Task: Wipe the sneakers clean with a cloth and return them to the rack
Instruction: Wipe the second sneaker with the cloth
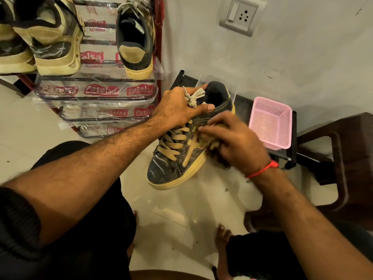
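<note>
Four sneakers show in all: three sit on the rack (96,91), a bulkier pair (40,37) at its left and a single dark sneaker (137,43) with a yellow sole at its right, heel toward the camera, while the fourth, the matching dark sneaker in hand (175,158), is held in the air over the floor, toe pointing down toward the camera. There are two hands and one cloth. The left hand (179,108) has its grip closed over the top of the held sneaker near the tongue, fingers curled into the opening and the thumb along the side, with the lace ends sticking out between the fingers. The right hand (232,142), a red thread (262,170) round its wrist, clutches a wadded brownish cloth (216,142) and presses it on the sneaker's outer side, just above the yellow sole. The rack's shelves are wrapped in clear printed plastic. One pink mesh basket (272,126) stands on a dark low stand beside the sneaker. The floor (181,209) is pale glossy tile, the wall grey, with one switch and socket plate (240,15).
</note>
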Motion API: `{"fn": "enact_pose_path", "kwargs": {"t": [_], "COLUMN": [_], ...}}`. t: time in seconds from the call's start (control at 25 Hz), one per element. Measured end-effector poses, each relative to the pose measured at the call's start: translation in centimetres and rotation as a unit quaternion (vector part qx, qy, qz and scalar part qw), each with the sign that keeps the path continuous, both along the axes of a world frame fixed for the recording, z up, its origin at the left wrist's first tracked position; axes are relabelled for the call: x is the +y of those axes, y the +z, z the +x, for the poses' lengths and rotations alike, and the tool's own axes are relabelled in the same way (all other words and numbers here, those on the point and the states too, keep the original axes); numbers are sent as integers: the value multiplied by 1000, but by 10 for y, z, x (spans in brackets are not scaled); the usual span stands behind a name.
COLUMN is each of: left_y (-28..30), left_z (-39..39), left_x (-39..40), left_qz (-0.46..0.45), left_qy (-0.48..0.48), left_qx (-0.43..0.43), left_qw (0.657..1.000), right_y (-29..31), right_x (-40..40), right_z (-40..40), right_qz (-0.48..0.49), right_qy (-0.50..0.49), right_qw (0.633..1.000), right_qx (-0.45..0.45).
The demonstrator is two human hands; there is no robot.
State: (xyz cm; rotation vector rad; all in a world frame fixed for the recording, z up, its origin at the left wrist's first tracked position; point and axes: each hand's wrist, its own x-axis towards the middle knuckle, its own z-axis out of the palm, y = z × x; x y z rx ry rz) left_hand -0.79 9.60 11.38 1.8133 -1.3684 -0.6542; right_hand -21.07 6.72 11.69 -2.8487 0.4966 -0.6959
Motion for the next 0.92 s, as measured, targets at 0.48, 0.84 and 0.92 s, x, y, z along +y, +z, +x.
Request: {"fn": "enact_pose_path", "kwargs": {"t": [0.48,0.84,0.92], "left_y": [-2,-5,-6], "left_z": [4,3,3], "left_x": [-5,-6,-7], "left_qz": [3,11,7], "left_qy": [7,-7,-1], "left_qx": [3,4,5], "left_qw": [1000,1000,1000], "right_y": [2,4,3], "right_x": [-13,-22,-23], "right_z": [-12,-17,-23], "right_qz": [-3,24,28], "right_qy": [-61,-50,-98], "right_qw": [998,998,994], "right_qx": [-16,-11,-42]}}
